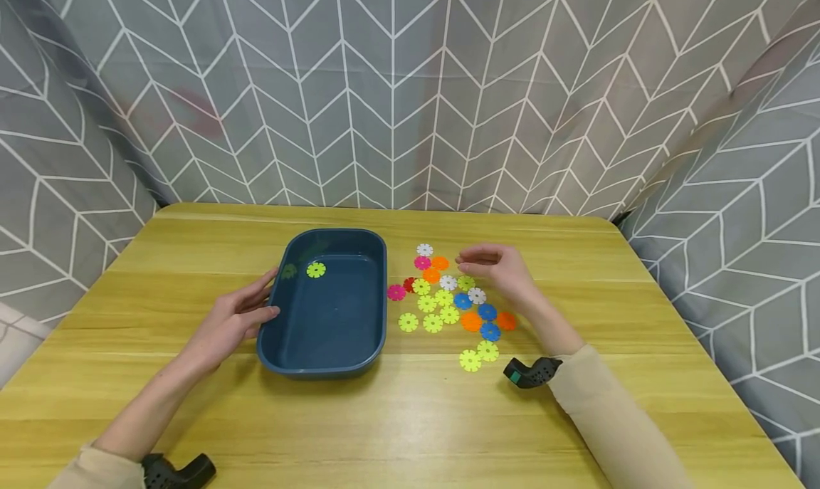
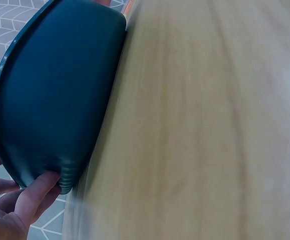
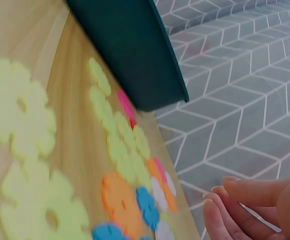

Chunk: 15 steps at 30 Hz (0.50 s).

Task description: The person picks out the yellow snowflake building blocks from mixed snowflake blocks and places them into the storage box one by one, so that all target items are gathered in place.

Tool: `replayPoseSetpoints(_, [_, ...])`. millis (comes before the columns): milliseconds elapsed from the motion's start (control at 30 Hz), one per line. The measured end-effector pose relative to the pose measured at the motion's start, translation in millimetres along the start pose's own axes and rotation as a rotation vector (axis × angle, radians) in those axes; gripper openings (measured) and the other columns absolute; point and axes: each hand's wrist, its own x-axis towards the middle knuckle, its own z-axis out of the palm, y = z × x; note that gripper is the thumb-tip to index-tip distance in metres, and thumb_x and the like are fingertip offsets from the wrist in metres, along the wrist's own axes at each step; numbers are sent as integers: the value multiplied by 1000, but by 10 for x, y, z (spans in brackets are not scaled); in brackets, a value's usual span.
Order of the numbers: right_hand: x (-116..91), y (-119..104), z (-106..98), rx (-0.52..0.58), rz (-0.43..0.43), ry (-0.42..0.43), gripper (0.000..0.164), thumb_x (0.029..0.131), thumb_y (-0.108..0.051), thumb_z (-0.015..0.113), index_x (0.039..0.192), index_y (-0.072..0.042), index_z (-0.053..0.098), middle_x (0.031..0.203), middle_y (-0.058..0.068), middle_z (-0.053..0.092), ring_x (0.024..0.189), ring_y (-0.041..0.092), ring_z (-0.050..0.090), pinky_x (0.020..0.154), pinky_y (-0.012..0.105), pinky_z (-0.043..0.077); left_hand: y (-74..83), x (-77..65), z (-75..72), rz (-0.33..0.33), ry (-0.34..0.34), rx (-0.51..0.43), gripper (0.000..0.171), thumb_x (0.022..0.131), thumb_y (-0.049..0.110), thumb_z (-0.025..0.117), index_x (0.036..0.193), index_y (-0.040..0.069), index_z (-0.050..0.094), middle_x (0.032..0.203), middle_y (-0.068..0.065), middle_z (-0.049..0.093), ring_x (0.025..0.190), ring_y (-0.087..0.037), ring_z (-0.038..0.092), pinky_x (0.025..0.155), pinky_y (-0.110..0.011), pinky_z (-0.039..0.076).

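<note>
A dark blue plastic basin [image 1: 323,371] stands left of the middle of the table. My left hand [image 1: 233,318] holds it by its left side, thumb at the rim and fingers along the outer wall. Inside lies a yellow-green notched disc [image 1: 316,270]. My right hand [image 1: 502,270] hovers at the right edge of a spread of flat notched discs, its fingers loosely bent with nothing between them. Closest below it in the head view are a yellow-green disc [image 1: 466,283] and a white disc [image 1: 477,295].
Orange discs [image 1: 471,322], blue discs [image 1: 490,332] and pink discs [image 1: 396,292] lie among several yellow-green ones right of the basin, some overlapping. Two yellow-green discs [image 1: 470,361] lie nearer the front. A grey patterned curtain [image 1: 410,119] hangs behind the wooden table [image 1: 359,439].
</note>
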Motion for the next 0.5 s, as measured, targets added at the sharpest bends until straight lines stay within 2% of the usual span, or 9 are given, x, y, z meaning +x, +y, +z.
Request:
replayPoseSetpoints(267, [-24,113,-167,15,-9,20,38,90,-1,71,126,11,62,125,28,65,99,15,72,87,28,58,-11,15,0,3,-2,0,67,103,20,55,160,14,21,157,-28,32,93,-5,56,66,-26,45])
replayPoseSetpoints(300, [-23,129,-183,13,-5,23,39,90,0,71,126,11,62,126,28,65,99,15,72,87,27,58,-10,17,1,2,-2,0,67,103,20,55,160,14,21,157,-28,32,94,-8,57,66,-26,45])
replayPoseSetpoints(400, [-10,182,-218,-4,10,40,39,89,2,71,127,10,62,125,28,65,99,18,72,86,24,57,-4,21,2,2,-5,-4,66,103,19,54,160,15,21,157,-28,31,116,-25,60,70,-23,50])
replayPoseSetpoints(467, [0,214,-231,-25,23,49,38,89,4,71,126,9,63,124,27,66,99,19,72,85,23,57,1,21,3,-1,-8,-10,66,103,18,54,161,15,20,158,-29,29,128,-40,53,73,-21,52])
replayPoseSetpoints(500, [6,229,-233,-35,29,50,38,89,4,71,125,9,63,124,27,66,99,19,72,85,22,57,2,21,3,-2,-10,-12,66,103,18,53,161,15,20,158,-29,29,134,-43,46,74,-21,52])
